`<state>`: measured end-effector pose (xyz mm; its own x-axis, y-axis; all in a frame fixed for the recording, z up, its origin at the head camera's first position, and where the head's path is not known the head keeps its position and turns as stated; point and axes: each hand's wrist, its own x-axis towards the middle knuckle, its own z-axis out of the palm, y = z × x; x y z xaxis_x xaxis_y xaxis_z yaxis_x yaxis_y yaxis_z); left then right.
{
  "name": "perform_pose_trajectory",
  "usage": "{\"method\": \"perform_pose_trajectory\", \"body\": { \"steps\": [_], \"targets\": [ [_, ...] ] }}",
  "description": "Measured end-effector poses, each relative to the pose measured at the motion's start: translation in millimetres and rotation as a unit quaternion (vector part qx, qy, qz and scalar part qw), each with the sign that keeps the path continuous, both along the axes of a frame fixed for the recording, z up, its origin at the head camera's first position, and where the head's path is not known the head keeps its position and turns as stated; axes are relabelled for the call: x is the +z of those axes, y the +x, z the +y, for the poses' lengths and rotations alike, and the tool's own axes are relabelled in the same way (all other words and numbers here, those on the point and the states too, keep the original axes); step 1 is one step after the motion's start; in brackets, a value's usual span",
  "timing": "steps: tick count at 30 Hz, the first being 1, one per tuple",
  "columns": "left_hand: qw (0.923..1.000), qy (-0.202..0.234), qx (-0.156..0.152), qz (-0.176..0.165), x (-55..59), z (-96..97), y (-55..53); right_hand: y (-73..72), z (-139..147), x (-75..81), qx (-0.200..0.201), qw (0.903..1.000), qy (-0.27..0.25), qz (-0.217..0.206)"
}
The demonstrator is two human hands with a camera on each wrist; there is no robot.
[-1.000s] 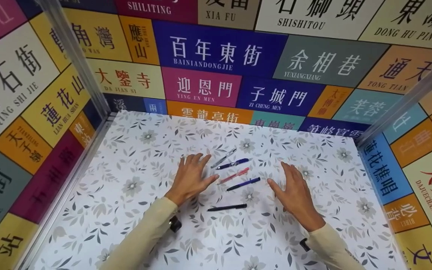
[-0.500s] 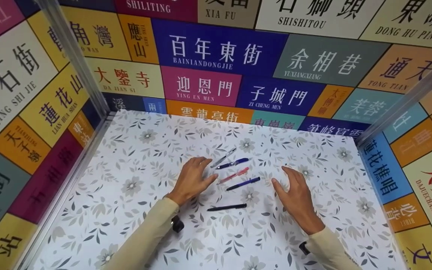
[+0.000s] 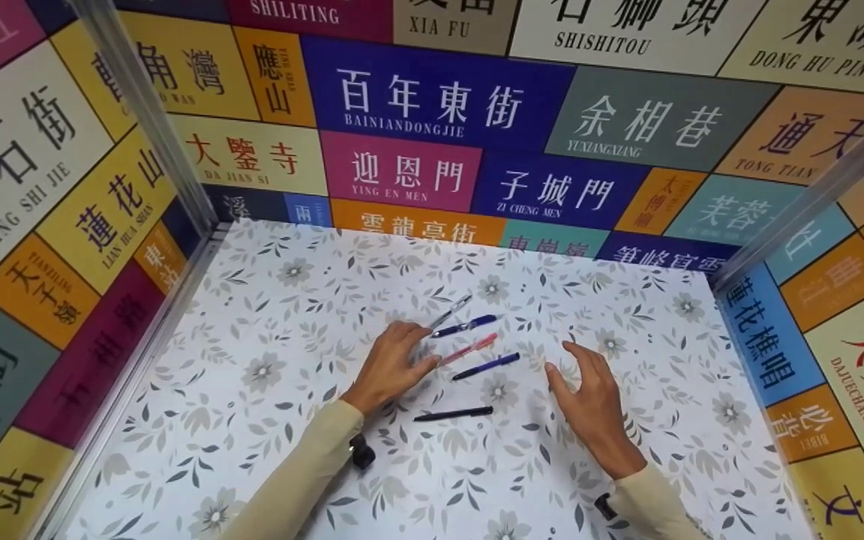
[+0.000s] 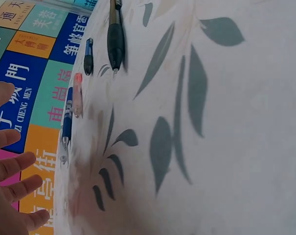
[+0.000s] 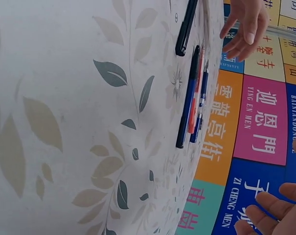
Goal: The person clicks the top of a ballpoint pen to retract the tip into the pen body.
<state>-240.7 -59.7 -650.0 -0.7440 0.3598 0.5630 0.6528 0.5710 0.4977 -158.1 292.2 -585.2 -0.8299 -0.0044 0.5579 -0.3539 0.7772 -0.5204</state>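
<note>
Five is avoided here: several pens lie in a loose column on the floral tabletop in the head view. From far to near they are a clear pen (image 3: 453, 310), a blue pen (image 3: 466, 325), a pink pen (image 3: 471, 348), a dark blue pen (image 3: 487, 366) and a black pen (image 3: 453, 413). My left hand (image 3: 389, 365) hovers at their left ends, fingertips close to the clear and pink pens, fingers relaxed and holding nothing. To the right of the pens, my right hand (image 3: 589, 401) is relaxed and holds nothing, thumb apart from the fingers (image 5: 265, 215).
The white tabletop (image 3: 289, 427) has a grey leaf-and-flower print. Upright panels of coloured Chinese signs (image 3: 439, 97) stand at the back and both sides. Transparent corner posts (image 3: 154, 112) rise at the back left and back right.
My left hand has shifted slightly nearer and to the right, its fingertips now closer to the pens' left ends. My right hand has drawn slightly nearer to me. The pens lie unchanged.
</note>
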Motion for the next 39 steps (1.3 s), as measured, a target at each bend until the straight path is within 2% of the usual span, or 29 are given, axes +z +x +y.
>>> {"method": "perform_pose_trajectory", "body": {
  "steps": [4, 5, 12, 33, 39],
  "targets": [
    [0.9999, -0.002, -0.006, -0.013, -3.4, 1.8, 1.8, 2.9, 0, -4.0, -0.001, 1.0, -0.008, 0.002],
    [0.9996, -0.008, -0.003, -0.025, 3.3, 3.1, 6.9, 3.6, 0, -5.0, -0.002, 0.9999, -0.01, 0.001],
    [0.9973, -0.022, -0.022, -0.066, 0.4, 4.4, 11.4, 8.8, 4, -11.6, -0.017, 0.9987, -0.048, -0.011],
    [0.991, -0.01, -0.07, -0.114, -7.8, 5.8, 29.8, 13.8, 9, -23.7, -0.014, 0.9972, -0.074, -0.003],
    [0.9896, -0.006, -0.089, -0.113, -9.5, 7.1, 35.5, 15.1, 9, -27.7, -0.011, 0.9968, -0.079, -0.001]
  ]
}}
